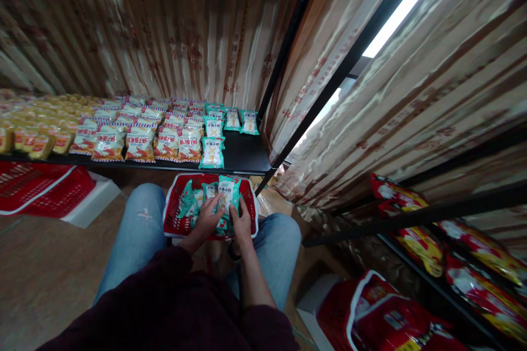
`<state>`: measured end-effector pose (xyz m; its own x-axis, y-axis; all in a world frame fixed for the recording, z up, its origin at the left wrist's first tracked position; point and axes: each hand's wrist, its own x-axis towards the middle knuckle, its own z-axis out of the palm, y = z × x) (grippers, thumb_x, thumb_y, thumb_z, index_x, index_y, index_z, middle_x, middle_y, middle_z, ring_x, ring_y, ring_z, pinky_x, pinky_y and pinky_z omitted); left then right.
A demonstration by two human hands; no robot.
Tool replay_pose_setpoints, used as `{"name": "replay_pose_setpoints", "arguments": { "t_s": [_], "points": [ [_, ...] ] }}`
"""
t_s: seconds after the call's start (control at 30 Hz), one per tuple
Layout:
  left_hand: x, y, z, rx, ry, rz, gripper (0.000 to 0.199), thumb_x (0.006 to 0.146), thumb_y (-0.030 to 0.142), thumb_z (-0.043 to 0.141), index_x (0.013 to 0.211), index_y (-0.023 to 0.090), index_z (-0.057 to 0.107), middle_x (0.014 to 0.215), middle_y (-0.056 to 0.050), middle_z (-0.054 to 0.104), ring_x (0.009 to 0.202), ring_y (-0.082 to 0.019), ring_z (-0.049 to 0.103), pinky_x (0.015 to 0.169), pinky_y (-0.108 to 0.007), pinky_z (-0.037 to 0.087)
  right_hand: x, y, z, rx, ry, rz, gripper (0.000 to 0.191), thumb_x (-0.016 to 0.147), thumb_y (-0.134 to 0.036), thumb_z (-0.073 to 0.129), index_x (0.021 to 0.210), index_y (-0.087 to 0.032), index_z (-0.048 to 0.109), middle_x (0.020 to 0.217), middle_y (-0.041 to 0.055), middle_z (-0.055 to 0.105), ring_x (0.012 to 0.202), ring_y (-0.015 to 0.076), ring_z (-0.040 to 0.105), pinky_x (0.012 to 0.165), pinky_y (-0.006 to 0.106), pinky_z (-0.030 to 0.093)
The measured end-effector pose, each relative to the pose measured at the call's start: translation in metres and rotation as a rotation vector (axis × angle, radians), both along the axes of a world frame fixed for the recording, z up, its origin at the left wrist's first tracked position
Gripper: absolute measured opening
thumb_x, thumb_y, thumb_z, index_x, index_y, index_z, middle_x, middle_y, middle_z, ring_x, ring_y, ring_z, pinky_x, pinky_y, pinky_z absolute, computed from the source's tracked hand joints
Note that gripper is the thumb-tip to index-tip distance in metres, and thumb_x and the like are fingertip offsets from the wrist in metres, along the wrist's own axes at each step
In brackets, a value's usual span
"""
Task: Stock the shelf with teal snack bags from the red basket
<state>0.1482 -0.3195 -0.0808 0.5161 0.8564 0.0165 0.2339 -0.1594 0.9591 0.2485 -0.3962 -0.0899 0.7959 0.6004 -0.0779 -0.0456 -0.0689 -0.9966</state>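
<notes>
Far left: yellow snack packs [41, 140] massed on the black shelf [249, 148], running out past the picture edge. Red box-like carrier [35, 192] on the floor below them, also cut off. Next, striped-top bags [109, 140] in rows; the back rows overlap too much to count.

Centre: red basket [166, 219] with a white rim, between the knees [144, 211], just short of the shelf edge. Loose green packs [187, 200] inside. Left grip [213, 207]: fingers laid against the left and lower face of the upper green pack [229, 189]; can't tell if it's pinching or only resting. That pack sits at the basket's far side, overlapping another green pack on its left.

Key relation: upper pack lies just ahead of and between the two hands, long axis pointing away from the body toward the shelf. Both touch it, neither clearly nearer. Shelf column of green packs [212, 152] is ahead and slightly left, long axes about the same way. Right grip [237, 209]: closed on the pack's lower right, thumb on the face; fingertips underneath hidden.

Right: black frame [317, 107], patterned curtain [395, 115]. Lower right, another red carrier [352, 312], cut off at the bottom; red-yellow bags [422, 247] on a side shelf, blurred, partly behind a bar. Basket contents under the hands can't be made out.
</notes>
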Motion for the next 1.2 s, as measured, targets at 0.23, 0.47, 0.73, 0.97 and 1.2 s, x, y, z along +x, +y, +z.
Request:
{"name": "replay_pose_setpoints", "arguments": {
  "t_s": [0.23,0.47,0.73,0.97,1.2],
  "points": [
    [0.006,0.002,-0.009,-0.065,-0.068,-0.058,0.056,0.069,0.023,0.057,0.125,0.020,0.054,0.130,-0.011,0.051,0.121,-0.026,0.047,0.104,-0.039,0.035,0.006,0.001,-0.016,0.024,0.089,-0.113,0.055,0.071,-0.047,0.061,0.118,-0.018,0.059,0.122,0.0102,0.062,0.112,0.0256,0.057,0.095,0.039,0.045],
    [0.006,0.000,-0.007,-0.068,-0.021,-0.101,0.059,0.072,0.020,0.050,0.131,0.021,0.048,0.134,-0.010,0.047,0.115,-0.023,0.051,0.085,-0.033,0.050,0.005,0.004,-0.014,0.091,0.244,-0.178,0.053,0.067,-0.052,0.066,0.107,-0.017,0.062,0.097,0.0074,0.072,0.087,0.0233,0.066,0.073,0.031,0.052],
    [0.015,0.005,0.005,0.041,-0.033,-0.081,0.050,0.073,0.018,0.049,0.122,0.020,0.057,0.124,-0.009,0.055,0.110,-0.020,0.054,0.083,-0.033,0.051,0.008,0.003,-0.012,0.136,0.298,-0.201,0.047,0.069,-0.052,0.065,0.101,-0.018,0.063,0.097,0.0055,0.071,0.088,0.0216,0.065,0.077,0.031,0.051],
    [0.025,0.009,0.008,0.115,-0.056,-0.090,0.041,0.075,0.019,0.047,0.114,0.020,0.061,0.122,-0.010,0.056,0.114,-0.021,0.052,0.084,-0.034,0.051,0.014,0.007,0.001,0.177,0.260,-0.220,0.045,0.069,-0.053,0.065,0.096,-0.017,0.066,0.092,0.0047,0.072,0.084,0.0206,0.065,0.077,0.031,0.051],
    [0.037,0.018,0.007,0.139,-0.053,-0.099,0.041,0.077,0.021,0.046,0.115,0.017,0.061,0.126,-0.013,0.053,0.117,-0.023,0.050,0.088,-0.037,0.049,0.025,0.014,0.013,0.157,0.236,-0.214,0.046,0.070,-0.054,0.064,0.097,-0.017,0.067,0.095,0.0054,0.072,0.089,0.0220,0.064,0.080,0.032,0.051]
  ]
}}
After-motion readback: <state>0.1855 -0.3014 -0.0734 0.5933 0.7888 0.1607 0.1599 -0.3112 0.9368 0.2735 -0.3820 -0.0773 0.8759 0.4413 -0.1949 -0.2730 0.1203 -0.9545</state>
